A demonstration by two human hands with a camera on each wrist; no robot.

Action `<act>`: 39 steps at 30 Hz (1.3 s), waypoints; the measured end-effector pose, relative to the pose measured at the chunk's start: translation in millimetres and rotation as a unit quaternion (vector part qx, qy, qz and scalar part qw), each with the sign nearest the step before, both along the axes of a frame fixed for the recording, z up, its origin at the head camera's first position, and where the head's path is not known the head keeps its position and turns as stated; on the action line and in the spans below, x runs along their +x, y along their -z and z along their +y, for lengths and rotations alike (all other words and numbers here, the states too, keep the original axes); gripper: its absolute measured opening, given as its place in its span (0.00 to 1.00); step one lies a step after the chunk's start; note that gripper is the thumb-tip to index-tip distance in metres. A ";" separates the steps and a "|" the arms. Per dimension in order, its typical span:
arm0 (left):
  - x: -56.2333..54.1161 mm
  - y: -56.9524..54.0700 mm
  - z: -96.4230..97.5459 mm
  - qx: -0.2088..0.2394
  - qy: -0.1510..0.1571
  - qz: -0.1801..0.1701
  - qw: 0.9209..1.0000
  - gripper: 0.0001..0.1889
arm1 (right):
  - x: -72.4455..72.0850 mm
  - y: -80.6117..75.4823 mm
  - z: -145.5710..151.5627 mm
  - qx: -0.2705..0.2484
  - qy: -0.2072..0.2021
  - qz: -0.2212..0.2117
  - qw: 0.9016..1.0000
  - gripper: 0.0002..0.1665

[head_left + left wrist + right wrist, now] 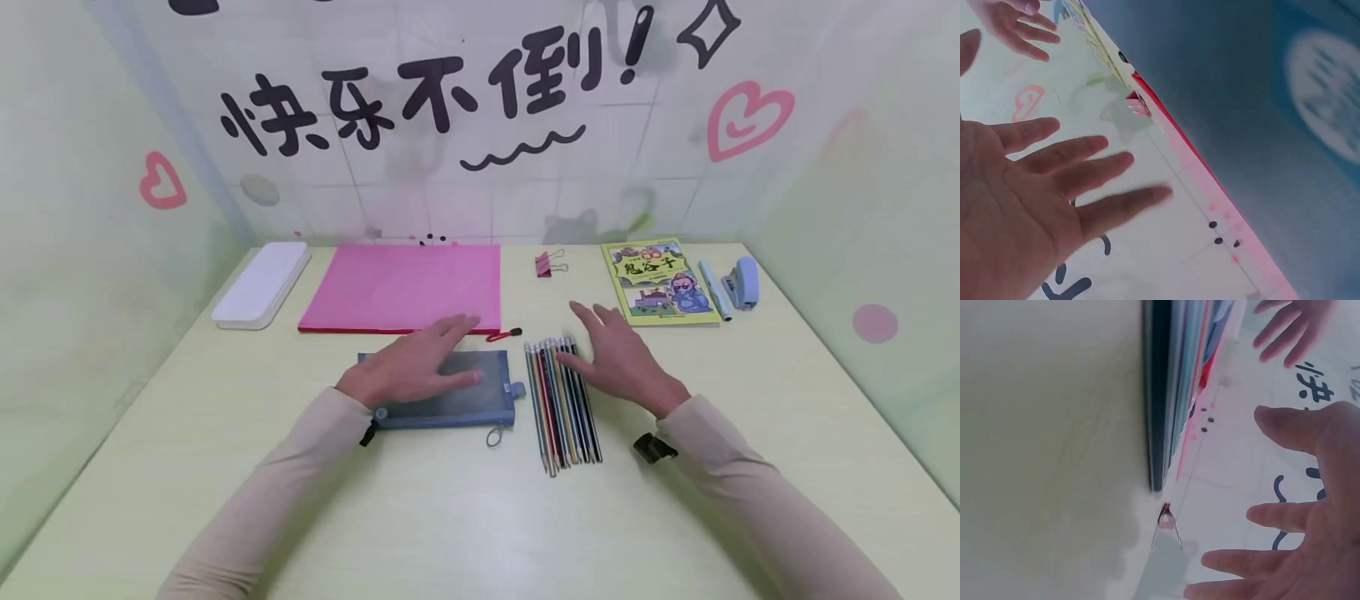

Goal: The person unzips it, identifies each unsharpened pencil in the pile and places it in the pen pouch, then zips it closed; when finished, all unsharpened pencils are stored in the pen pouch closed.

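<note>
My left hand (420, 364) hovers over a blue-grey zip pouch (450, 408), fingers spread and holding nothing. The pouch lies flat, its zip pull and a small ring at the right end. Over the upper right part of a row of several pencils (558, 417) is my right hand (618, 362), fingers apart and bare. Those pencils lie side by side, points toward me. In the left wrist view the pouch (1210, 94) fills the upper right beside the outstretched left fingers. The right wrist view shows the pencils (1169, 394) to the left of the right hand.
Behind the pouch lies a pink folder (408, 287), with a small red-and-black item (504, 335) near its corner. A white case (261, 285) stands far left. Toward the back right are a pink binder clip (545, 265), a book (660, 283), a light-blue pen (715, 290) and a blue stapler (742, 283).
</note>
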State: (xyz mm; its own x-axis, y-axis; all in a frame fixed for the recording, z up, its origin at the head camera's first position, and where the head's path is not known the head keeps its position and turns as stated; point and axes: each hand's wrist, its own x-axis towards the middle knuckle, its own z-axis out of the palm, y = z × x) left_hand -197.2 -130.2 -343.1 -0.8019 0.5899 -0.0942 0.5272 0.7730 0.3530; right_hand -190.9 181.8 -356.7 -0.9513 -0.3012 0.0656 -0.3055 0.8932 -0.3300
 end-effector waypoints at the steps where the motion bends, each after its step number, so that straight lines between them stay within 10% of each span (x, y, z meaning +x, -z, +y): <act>1: 0.8 0.1 2.6 0.008 0.013 -0.004 1.000 0.45 | 1.6 -0.2 -0.4 -0.017 -0.006 -0.002 1.000 0.48; 16: 1.6 2.9 44.0 -0.030 0.189 0.056 0.980 0.16 | 13.5 -3.9 0.7 -0.206 -0.039 -0.127 0.969 0.39; 32: -0.7 12.9 74.1 -0.094 0.242 0.093 0.961 0.08 | 16.8 -6.8 1.4 -0.238 -0.044 -0.133 0.961 0.35; 39: -16.1 -5.0 59.9 -0.022 0.197 0.090 0.976 0.06 | 17.5 -7.7 -13.7 -0.261 -0.063 -0.130 0.954 0.28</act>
State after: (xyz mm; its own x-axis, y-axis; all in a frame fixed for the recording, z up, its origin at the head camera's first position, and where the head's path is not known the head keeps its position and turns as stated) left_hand -213.3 -70.4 -338.1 -0.5189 0.8548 -0.0048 0.8375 0.5095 0.1974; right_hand -173.4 168.2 -349.0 -0.9145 -0.4046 0.0044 -0.2462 0.5477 -0.7996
